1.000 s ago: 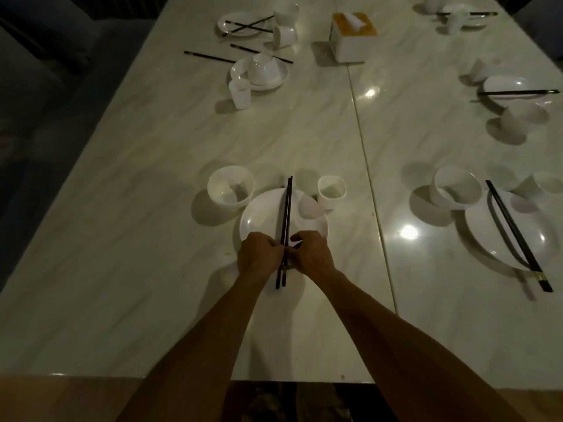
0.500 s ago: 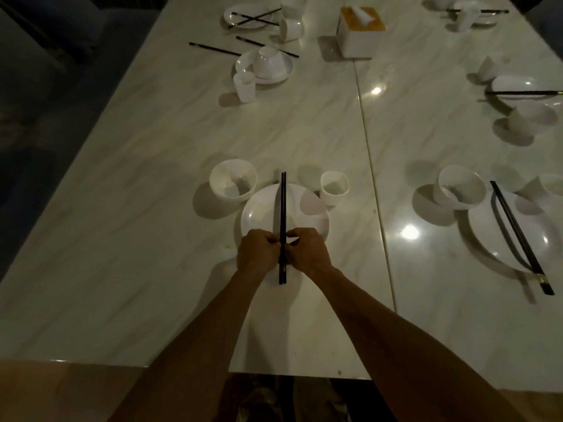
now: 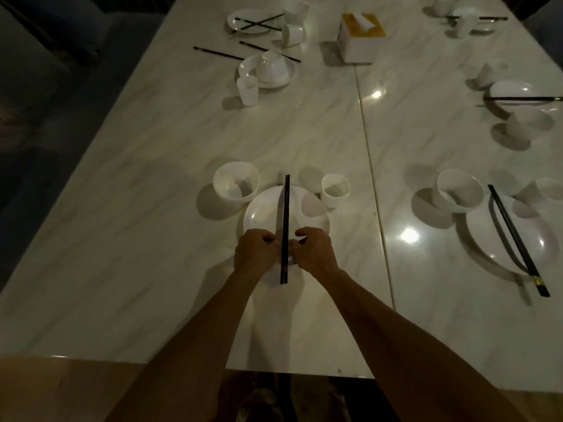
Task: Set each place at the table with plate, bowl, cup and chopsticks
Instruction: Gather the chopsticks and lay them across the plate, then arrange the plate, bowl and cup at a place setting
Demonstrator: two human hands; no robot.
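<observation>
Straightened from a slight tilt, chopsticks (image 3: 285,220) lie across the middle of the plate (image 3: 313,222), butt ends overhanging its near rim. Left hand (image 3: 254,254) and right hand (image 3: 315,252) pinch the pair from either side at that rim. Light, stiff, slick rods, likely to roll apart; best held together near the butts.

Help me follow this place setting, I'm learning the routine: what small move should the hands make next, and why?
Probably let go and lift away. The left hand and right hand pinch the chopsticks near their close end, and the pair already lies straight and together across the plate, with bowl and cup at its far rim.
</observation>
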